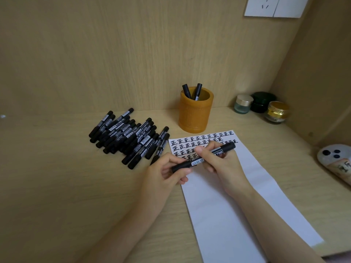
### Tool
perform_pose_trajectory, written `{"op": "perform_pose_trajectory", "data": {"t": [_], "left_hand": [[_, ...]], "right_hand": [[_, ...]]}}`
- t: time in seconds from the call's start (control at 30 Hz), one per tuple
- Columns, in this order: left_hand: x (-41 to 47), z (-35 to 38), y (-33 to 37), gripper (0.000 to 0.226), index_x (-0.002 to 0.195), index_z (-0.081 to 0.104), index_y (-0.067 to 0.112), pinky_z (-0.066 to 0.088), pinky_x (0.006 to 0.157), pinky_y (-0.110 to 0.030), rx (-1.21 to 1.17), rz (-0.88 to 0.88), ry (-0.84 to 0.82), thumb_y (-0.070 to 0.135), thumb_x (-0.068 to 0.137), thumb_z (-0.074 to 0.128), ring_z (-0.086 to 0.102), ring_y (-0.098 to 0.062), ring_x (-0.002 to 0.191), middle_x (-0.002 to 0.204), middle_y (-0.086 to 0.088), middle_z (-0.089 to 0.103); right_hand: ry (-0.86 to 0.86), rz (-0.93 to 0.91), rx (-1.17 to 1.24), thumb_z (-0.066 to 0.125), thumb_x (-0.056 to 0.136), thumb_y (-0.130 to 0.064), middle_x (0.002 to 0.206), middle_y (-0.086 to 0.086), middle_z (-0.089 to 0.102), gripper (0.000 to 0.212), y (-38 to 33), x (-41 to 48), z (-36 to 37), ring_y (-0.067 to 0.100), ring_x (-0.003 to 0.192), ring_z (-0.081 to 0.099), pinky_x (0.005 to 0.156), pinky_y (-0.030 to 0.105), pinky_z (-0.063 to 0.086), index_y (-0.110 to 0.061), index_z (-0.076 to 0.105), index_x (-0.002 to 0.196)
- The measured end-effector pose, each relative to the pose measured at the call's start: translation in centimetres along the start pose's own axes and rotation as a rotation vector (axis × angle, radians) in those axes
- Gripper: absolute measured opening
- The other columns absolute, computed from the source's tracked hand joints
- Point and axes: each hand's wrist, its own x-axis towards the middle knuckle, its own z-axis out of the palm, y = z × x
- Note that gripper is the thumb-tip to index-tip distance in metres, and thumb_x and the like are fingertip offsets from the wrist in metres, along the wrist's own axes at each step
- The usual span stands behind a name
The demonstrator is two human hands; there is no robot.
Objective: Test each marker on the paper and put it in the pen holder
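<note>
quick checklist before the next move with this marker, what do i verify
1. Grip on the marker: ok, the left hand pinches its near end and the right hand holds the barrel.
2. Cap on or off: cannot tell, the fingers cover that end.
3. Marker already tested: cannot tell.
4. Space to write: ok, the paper is blank below the rows of characters.
5. Room in the pen holder: ok, only two markers stand in it.
6. Holder upright: ok, it stands just past the paper's far edge.
</note>
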Motion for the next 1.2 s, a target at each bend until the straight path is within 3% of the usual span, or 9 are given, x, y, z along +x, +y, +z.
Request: {"op": "perform_pose_trajectory", "data": {"t": [0.33, 0.47, 0.57, 0.63, 0.7, 0.8, 0.9, 1.07, 1.2], "left_hand": [[-0.3, 0.0, -0.3, 0.014, 0.084, 0.063, 0.007, 0.054, 0.057, -0.023, 0.056, 0.033, -0.007, 0.001, 0.076, 0.072, 0.063, -0.011, 0.055, 0.071, -0.003, 0.071], [0.0, -0.1, -0.1, 0.014, 0.086, 0.064, 0.013, 0.053, 0.058, -0.023, 0.097, 0.035, 0.02, 0.005, 0.078, 0.072, 0.061, -0.009, 0.057, 0.074, 0.001, 0.071], [0.4, -0.2, 0.2, 0.012, 0.086, 0.065, 0.016, 0.054, 0.061, -0.023, 0.153, 0.067, 0.086, 0.011, 0.079, 0.072, 0.062, -0.006, 0.059, 0.074, 0.008, 0.071], [0.5, -0.5, 0.1, 0.01, 0.086, 0.065, 0.021, 0.056, 0.065, -0.027, 0.236, 0.104, 0.127, 0.018, 0.079, 0.072, 0.064, -0.004, 0.062, 0.075, 0.01, 0.071], [0.4, -0.7, 0.1, 0.006, 0.086, 0.065, 0.025, 0.057, 0.068, -0.034, 0.286, 0.11, 0.139, 0.024, 0.081, 0.069, 0.064, -0.005, 0.065, 0.075, 0.011, 0.07], [0.5, -1.0, 0.2, 0.005, 0.089, 0.065, 0.022, 0.056, 0.066, -0.034, 0.297, 0.133, 0.143, 0.025, 0.086, 0.062, 0.064, -0.009, 0.065, 0.073, 0.01, 0.069], [0.7, -1.0, 0.1, 0.007, 0.09, 0.064, 0.023, 0.053, 0.064, -0.028, 0.31, 0.154, 0.157, 0.025, 0.089, 0.058, 0.062, -0.007, 0.062, 0.071, 0.01, 0.068], [0.5, -1.3, 0.4, 0.023, 0.095, 0.059, 0.036, 0.051, 0.062, -0.029, 0.379, 0.176, 0.21, 0.054, 0.085, 0.048, 0.062, -0.011, 0.072, 0.08, 0.013, 0.068], [1.3, -2.0, -0.7, 0.012, 0.099, 0.061, 0.03, 0.047, 0.08, -0.027, 0.665, 0.211, 0.281, 0.028, 0.089, 0.056, 0.051, -0.002, 0.09, 0.091, 0.021, 0.058]], "right_hand": [[-0.008, 0.004, 0.039, 0.063, 0.089, -0.007, 0.04, -0.001, 0.035, 0.04, 0.2, 0.1, 0.4, 0.011, 0.04, 0.029, 0.046, 0.017, 0.03, -0.011, 0.04, 0.056], [0.005, 0.026, 0.014, 0.071, 0.079, -0.028, 0.043, -0.003, 0.038, 0.035, -0.1, 0.1, 0.5, 0.008, 0.041, 0.033, 0.045, 0.016, 0.028, -0.008, 0.048, 0.062], [0.152, -0.001, -0.022, 0.073, 0.076, -0.043, 0.066, -0.008, 0.055, 0.043, -0.1, 0.4, 0.6, 0.005, 0.056, 0.047, 0.056, 0.016, 0.038, -0.005, 0.063, 0.094], [0.26, -0.132, -0.219, 0.069, 0.081, -0.043, 0.103, -0.011, 0.057, 0.046, 0.0, 0.5, 0.0, -0.002, 0.088, 0.054, 0.077, 0.013, 0.043, -0.025, 0.056, 0.121], [0.225, -0.372, -0.591, 0.063, 0.09, -0.038, 0.121, -0.013, 0.049, 0.038, -0.1, 0.6, -0.6, 0.001, 0.113, 0.042, 0.094, 0.011, 0.031, -0.038, 0.053, 0.126], [0.018, -0.717, -0.999, 0.06, 0.091, -0.033, 0.112, -0.01, 0.061, 0.023, 0.5, 1.1, -0.8, 0.013, 0.105, 0.042, 0.091, 0.025, 0.03, -0.027, 0.069, 0.111], [-0.066, -0.846, -1.139, 0.067, 0.086, -0.025, 0.094, -0.006, 0.067, 0.018, 1.3, 1.5, -0.2, 0.017, 0.087, 0.049, 0.075, 0.031, 0.038, -0.016, 0.071, 0.101], [-0.024, -0.766, -1.065, 0.067, 0.087, -0.016, 0.088, -0.002, 0.063, 0.01, 0.0, 2.3, 0.4, 0.013, 0.077, 0.055, 0.065, 0.025, 0.046, -0.013, 0.067, 0.097], [0.251, -0.462, -0.567, 0.067, 0.088, -0.016, 0.087, -0.014, 0.06, 0.013, -3.8, 5.1, 0.7, -0.003, 0.071, 0.055, 0.065, 0.013, 0.045, -0.023, 0.061, 0.097]]}}
